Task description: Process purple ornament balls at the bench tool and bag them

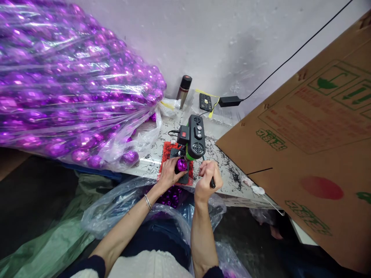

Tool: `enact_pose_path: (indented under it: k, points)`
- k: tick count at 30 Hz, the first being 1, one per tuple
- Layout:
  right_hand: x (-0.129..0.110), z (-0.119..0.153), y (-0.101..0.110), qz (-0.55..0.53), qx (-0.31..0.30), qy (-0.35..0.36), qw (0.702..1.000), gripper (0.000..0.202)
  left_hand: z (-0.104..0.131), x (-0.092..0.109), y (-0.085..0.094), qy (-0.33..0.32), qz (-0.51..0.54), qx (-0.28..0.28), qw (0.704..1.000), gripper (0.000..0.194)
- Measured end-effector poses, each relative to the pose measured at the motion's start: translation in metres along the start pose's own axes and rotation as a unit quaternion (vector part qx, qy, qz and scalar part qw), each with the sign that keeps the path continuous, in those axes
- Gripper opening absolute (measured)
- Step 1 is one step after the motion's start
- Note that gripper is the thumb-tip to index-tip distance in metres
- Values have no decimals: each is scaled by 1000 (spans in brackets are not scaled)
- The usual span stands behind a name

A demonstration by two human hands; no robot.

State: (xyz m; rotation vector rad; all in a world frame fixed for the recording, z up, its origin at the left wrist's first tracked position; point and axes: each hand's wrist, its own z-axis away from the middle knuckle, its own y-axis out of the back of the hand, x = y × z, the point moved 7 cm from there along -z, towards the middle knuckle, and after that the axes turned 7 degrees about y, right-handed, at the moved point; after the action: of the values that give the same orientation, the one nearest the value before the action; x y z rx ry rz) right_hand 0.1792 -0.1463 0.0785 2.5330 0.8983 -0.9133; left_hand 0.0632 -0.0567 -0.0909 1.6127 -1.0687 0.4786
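Your L hand (169, 172) has the purple ball (181, 165) btwn thumb & fingers, at the near end of the blk press (197, 135), close to the front edge of the table (149, 168). Your R hand (209, 177) is clenched round the lever handle (212, 183). R of it, a strip w/ blk bits (235, 175) runs to the big carton (290, 154); L side's taken up by the bulging bag (72, 77).

Black-capped flask (184, 90), printed cardboard box (301, 154)
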Motion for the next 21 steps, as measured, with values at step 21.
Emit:
enact_pose_path:
  k: [21]
  points:
    - [15,30,4,5,-19,95,995,41,3,0,2,-14,-5,-4,1000,61]
